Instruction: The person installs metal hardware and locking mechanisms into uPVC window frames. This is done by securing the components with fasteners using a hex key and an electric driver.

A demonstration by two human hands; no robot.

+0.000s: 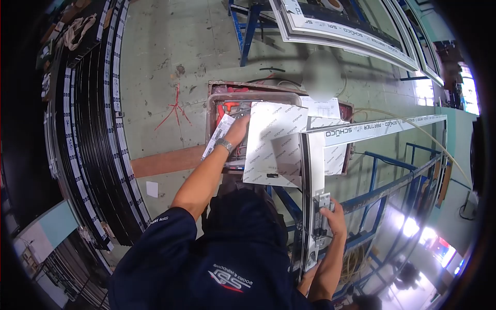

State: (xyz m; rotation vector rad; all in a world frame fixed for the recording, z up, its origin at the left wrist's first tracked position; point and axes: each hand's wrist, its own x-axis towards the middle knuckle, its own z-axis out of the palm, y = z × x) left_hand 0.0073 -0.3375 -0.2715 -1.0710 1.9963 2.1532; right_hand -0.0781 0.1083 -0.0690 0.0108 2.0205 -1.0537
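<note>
My left hand [239,130], with a watch on its wrist, reaches into a tool box [212,111] holding red-handled tools [229,107]. Its fingers are mostly hidden at the edge of a white printed sheet [274,139]. A smaller printed paper [219,133] lies beside that wrist. On the other side, my right hand [337,219] is closed around a silver metal hinge [324,200] against the upright of a white profile frame [312,170]. The thumb presses on the hinge's face. Further printed papers [323,108] lie behind the frame.
Blue metal stands [372,196] support the frame on the right. Another white-edged frame [351,35] rests at the top. Long black profiles [90,129] are stacked at left. A pale hose [413,123] crosses the right side; a brown board [168,160] lies on the floor.
</note>
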